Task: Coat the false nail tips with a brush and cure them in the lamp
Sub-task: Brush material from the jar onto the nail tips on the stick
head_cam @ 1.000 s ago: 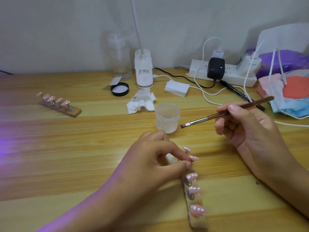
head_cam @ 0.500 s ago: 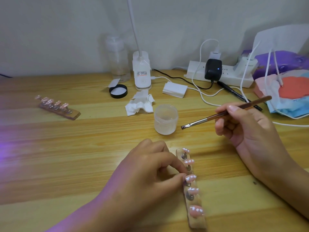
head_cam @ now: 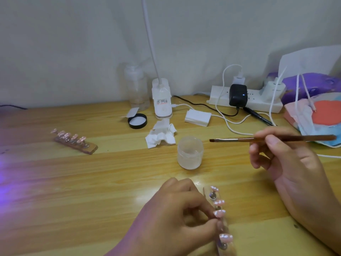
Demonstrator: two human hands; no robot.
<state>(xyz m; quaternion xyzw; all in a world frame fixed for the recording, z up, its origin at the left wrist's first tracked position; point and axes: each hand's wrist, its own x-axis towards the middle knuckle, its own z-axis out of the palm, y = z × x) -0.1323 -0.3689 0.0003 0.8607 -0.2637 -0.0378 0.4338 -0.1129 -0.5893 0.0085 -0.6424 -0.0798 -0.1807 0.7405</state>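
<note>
Fingers of the left hand (head_cam: 175, 217) have worked down the holder (head_cam: 206, 193) over the last second, from the second of the tips (head_cam: 219, 202) to about the third and fourth. The brush (head_cam: 276, 139) has swung from a downward slant to lie nearly level. It hangs in the air above and to the right of the jar (head_cam: 190, 154), touching neither the jar nor any tip.

I read this as a pause between coats: the left hand is steadying or picking the next tip, and the brush waits to be loaded or applied. No coating is happening now.

The left hand's thumb and forefinger are pinched together at the holder. Whether they grip a tip's stem or the strip itself I cannot tell. The right hand (head_cam: 287, 163) holds the brush like a pen, fingers curled round its handle.

The holder lies on the worktop (head_cam: 92, 182) near the bottom edge, running away from the person. Its tips are pale pink with whitish spots, each raised on a small metal stud, and one is hidden behind the thumb. A second holder (head_cam: 74, 142) sits well apart on the left, towards a purple glow (head_cam: 3, 163). No curing lamp is in view.
</note>
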